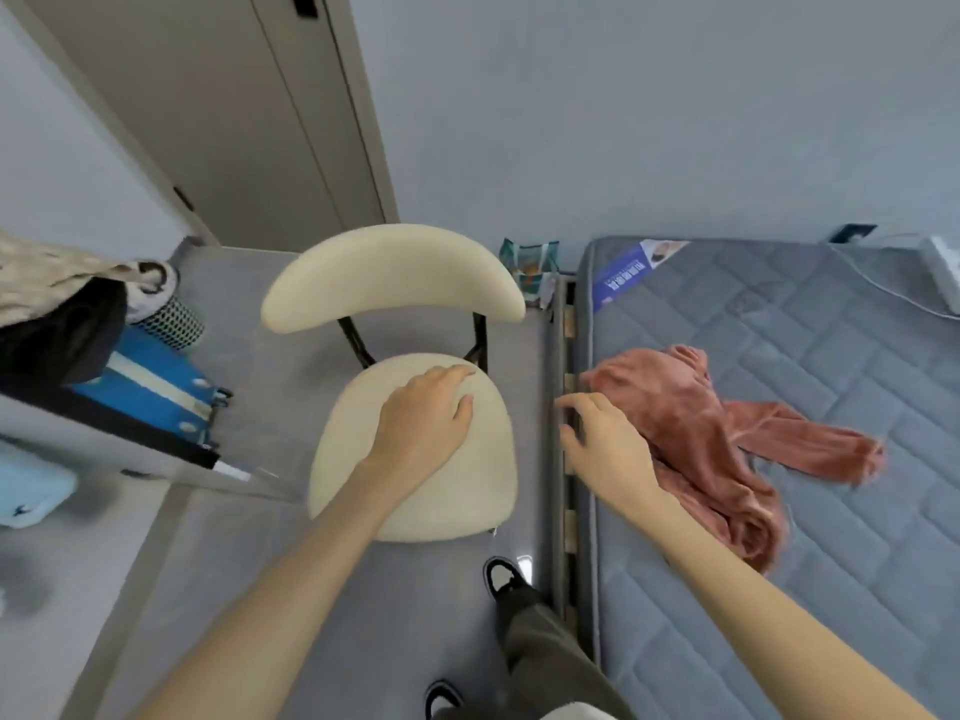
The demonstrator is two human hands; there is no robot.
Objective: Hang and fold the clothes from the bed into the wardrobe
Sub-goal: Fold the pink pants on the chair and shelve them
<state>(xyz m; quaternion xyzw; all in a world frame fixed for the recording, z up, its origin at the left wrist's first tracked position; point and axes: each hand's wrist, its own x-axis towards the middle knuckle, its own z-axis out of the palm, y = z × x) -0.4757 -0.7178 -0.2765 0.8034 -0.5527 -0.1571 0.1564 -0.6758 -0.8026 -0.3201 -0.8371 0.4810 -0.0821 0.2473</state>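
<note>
One grey mattress [831, 537] is filling the right of the view, and a cream chair [441, 506] is standing beside it on the floor. Near the mattress's left edge a pink plush garment [691, 423] is lying crumpled, its bulk running from far left to near right, with one limb trailing off to the right. The left hand [426, 418] is lying over the chair seat, fingers relaxed and holding nothing. The right hand [608, 449] is hovering at the bed's edge, just left of the garment and clearly the nearer; its fingers [571, 402] are loosely spread, gripping nothing, and contact with the cloth cannot be told, so the pickup is likely falling to it, reaching rightward
</note>
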